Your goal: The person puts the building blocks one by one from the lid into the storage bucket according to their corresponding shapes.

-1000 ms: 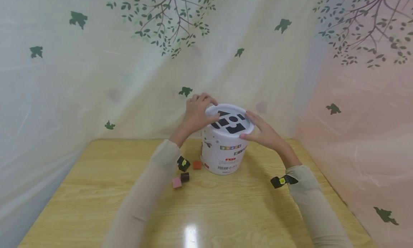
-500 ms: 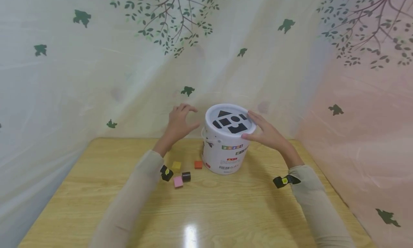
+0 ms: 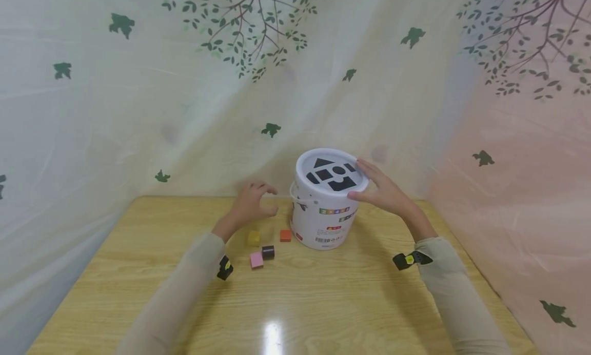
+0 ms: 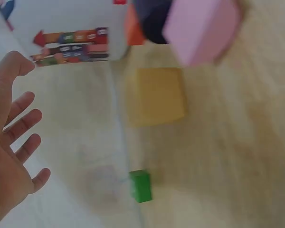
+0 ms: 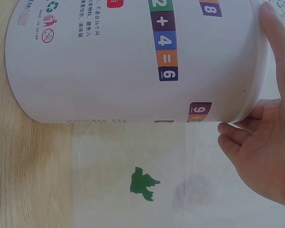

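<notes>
A white lidded bucket [image 3: 323, 219] stands upright on the table, with black shape cut-outs in its lid [image 3: 327, 162]. My right hand [image 3: 383, 191] holds the lid's rim, thumb at the near side and fingers farther round; the right wrist view shows the fingers [image 5: 247, 128] against the rim. My left hand [image 3: 251, 203] hovers left of the bucket with fingers loosely bent and nothing in them. Below it lie a yellow block [image 3: 254, 238], an orange block [image 3: 286, 235], a dark cylinder [image 3: 268, 252] and a pink block [image 3: 256, 260]. A green block [image 4: 141, 186] shows only in the left wrist view.
The wooden table [image 3: 323, 303] ends at a pale curtain [image 3: 208, 114] printed with leaves and branches. The bucket's white handle [image 3: 300, 197] hangs down its left side. The curtain also runs along the right edge.
My left hand has left the lid, moved left and then lowered toward the blocks, uncovering the yellow one. My right hand stays at the rim, and the bucket has not visibly moved.
</notes>
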`<state>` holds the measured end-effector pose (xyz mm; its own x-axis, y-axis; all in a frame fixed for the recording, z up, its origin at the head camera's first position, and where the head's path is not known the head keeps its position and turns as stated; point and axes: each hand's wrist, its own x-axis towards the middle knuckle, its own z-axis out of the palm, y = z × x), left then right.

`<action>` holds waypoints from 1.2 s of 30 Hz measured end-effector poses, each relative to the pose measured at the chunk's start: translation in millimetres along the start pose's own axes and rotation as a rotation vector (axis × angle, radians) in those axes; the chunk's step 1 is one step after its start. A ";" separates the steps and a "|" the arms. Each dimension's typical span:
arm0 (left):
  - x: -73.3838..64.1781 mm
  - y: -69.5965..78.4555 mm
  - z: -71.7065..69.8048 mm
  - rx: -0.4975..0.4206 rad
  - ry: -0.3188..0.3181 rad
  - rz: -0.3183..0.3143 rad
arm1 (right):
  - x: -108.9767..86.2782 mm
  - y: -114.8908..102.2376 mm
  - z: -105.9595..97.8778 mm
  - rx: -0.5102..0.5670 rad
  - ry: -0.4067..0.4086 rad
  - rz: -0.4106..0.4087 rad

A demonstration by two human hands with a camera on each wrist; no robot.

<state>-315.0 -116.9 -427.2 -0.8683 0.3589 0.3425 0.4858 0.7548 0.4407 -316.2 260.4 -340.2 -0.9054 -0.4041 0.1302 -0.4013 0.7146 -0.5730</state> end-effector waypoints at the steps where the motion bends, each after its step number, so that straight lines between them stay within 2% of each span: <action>1: -2.6 -0.3 3.6 0.001 -0.020 0.006 | -0.2 -0.1 -0.2 0.004 0.001 -0.003; 6: -12.3 -0.5 19.3 0.025 -0.124 0.008 | -0.7 -0.6 -1.0 0.021 0.000 -0.011; 10: -15.9 -1.6 28.2 0.043 -0.178 0.009 | -0.4 -0.1 -0.5 0.017 -0.002 -0.010; 23: -17.6 -2.2 36.5 0.070 -0.245 -0.001 | 2.6 1.1 -2.6 0.002 0.000 -0.016; 32: -13.6 -2.1 41.8 0.089 -0.271 -0.012 | 5.6 0.4 -6.6 0.001 -0.022 -0.027; 36: -11.1 0.8 41.9 0.118 -0.304 -0.023 | 6.7 1.3 -7.1 0.000 -0.022 -0.027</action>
<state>-309.2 -97.3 -465.4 -0.8779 0.4749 0.0621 0.4659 0.8167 0.3406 -323.7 262.7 -334.3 -0.8909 -0.4359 0.1278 -0.4257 0.7032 -0.5695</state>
